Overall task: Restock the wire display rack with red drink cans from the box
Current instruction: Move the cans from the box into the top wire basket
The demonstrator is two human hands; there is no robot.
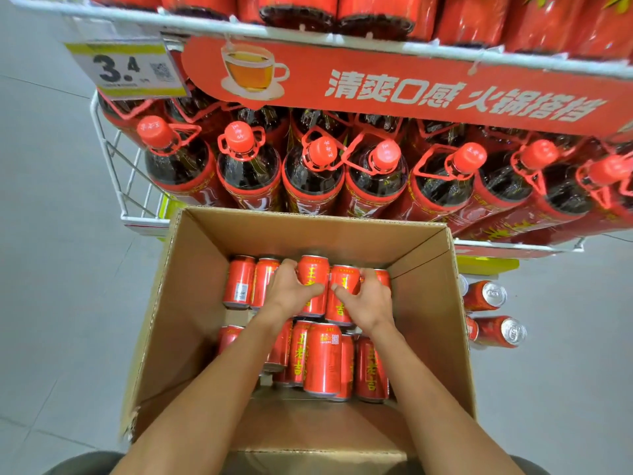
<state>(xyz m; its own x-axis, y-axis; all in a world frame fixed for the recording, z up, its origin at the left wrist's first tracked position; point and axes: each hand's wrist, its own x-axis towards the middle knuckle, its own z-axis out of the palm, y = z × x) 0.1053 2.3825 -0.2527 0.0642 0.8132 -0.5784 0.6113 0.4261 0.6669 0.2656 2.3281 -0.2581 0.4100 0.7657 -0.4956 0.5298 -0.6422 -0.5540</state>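
Observation:
An open cardboard box (191,303) sits on the floor in front of the white wire display rack (113,166). Several red drink cans lie inside it in two rows. My left hand (291,293) is wrapped around one red can (312,270) in the far row. My right hand (368,299) grips the neighbouring red can (342,286) just to its right. Both arms reach down into the box from the near side.
The rack's lower shelf holds several large dark bottles with red caps (239,138). A red banner (411,90) and a price tag (123,68) hang above them. Two loose cans (493,332) lie on the floor right of the box. Grey floor surrounds everything.

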